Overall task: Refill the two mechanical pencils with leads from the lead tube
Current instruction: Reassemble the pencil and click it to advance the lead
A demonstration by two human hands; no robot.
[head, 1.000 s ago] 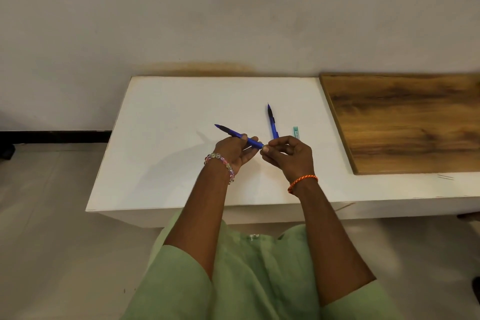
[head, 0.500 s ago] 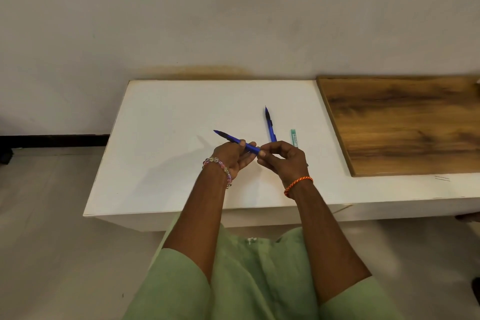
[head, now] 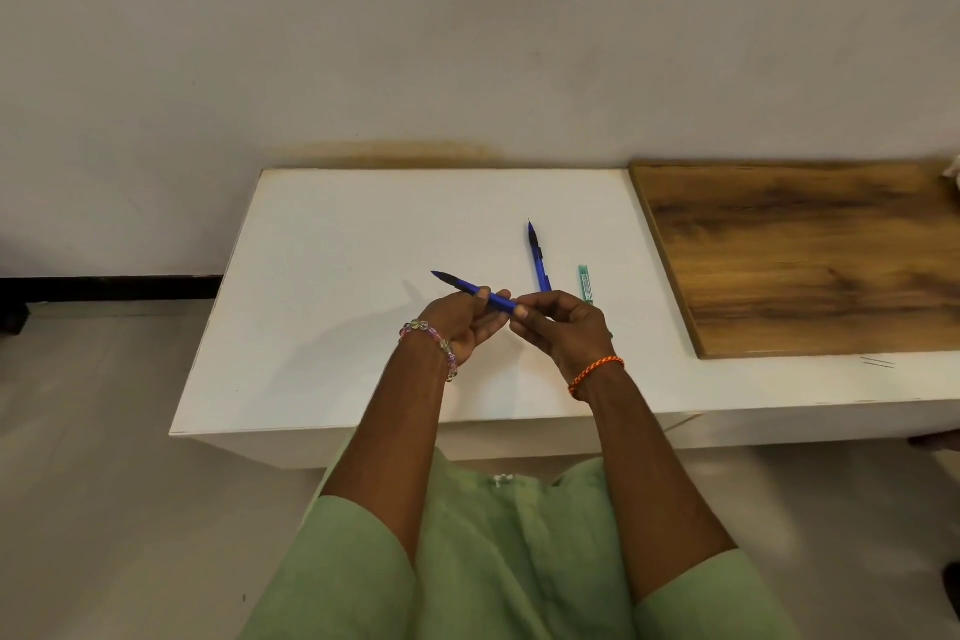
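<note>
Currently, my left hand point(head: 457, 322) is closed around the barrel of one blue mechanical pencil point(head: 475, 291), fingers wrapped over it, holding it above the white table point(head: 332, 327) with its dark tip pointing up and to the left. My right hand point(head: 563, 327) is closed at the rear end of the same pencil, thumb and fingertips pinched together there; whether they grip a cap or only the barrel end I cannot tell. A beaded bracelet point(head: 431, 340) sits on the left wrist and an orange cord point(head: 595, 374) on the right.

Beyond the right hand, the second blue pencil point(head: 537, 257) lies flat on the table, tip pointing away from me, its near end hidden behind my fingers. Just beside it to the right, not touching it, lies the green lead tube point(head: 586, 283), roughly parallel to that pencil. Further right, a wooden board point(head: 800, 255) rests on the tabletop.
</note>
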